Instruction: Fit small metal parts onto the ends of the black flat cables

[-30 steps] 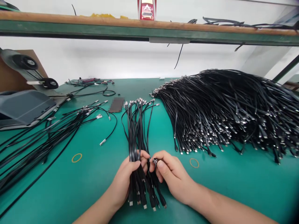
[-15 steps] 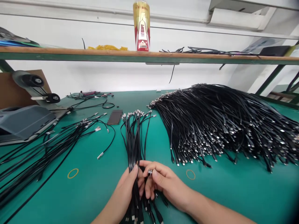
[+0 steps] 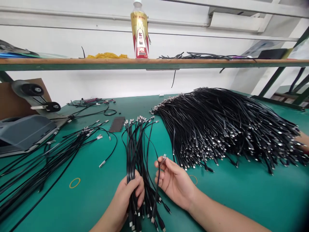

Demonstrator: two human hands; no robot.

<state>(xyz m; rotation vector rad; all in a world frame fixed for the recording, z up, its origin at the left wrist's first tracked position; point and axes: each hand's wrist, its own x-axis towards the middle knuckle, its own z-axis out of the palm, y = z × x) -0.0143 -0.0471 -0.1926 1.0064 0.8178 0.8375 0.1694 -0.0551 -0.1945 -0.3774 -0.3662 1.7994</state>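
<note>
My left hand (image 3: 131,193) is wrapped round a bundle of flat black USB cables (image 3: 134,151). The bundle's silver plugs fan out beyond the fist and below it. Several cables lie loose on the bundle's right side, outside the fist. To the right, my right hand (image 3: 175,180) is raised with thumb and forefinger pinched. Small silver metal ends (image 3: 164,158) stick up from that pinch; what part they are I cannot make out. A single black cable (image 3: 157,188) hangs down from these fingers to a plug near the loose cables.
A large heap of black cables (image 3: 207,125) lies on the right, with another person's arm (image 3: 303,141) at its far side. More cables (image 3: 72,141) lie left, near a grey machine (image 3: 26,130). Rubber bands (image 3: 74,183) lie on the green table. A bottle (image 3: 140,35) stands on the shelf (image 3: 96,66).
My right hand has moved away from the bundle, up and to the right, with a cable in its fingers. My left hand has closed round the bundle. The view has tilted slightly.
</note>
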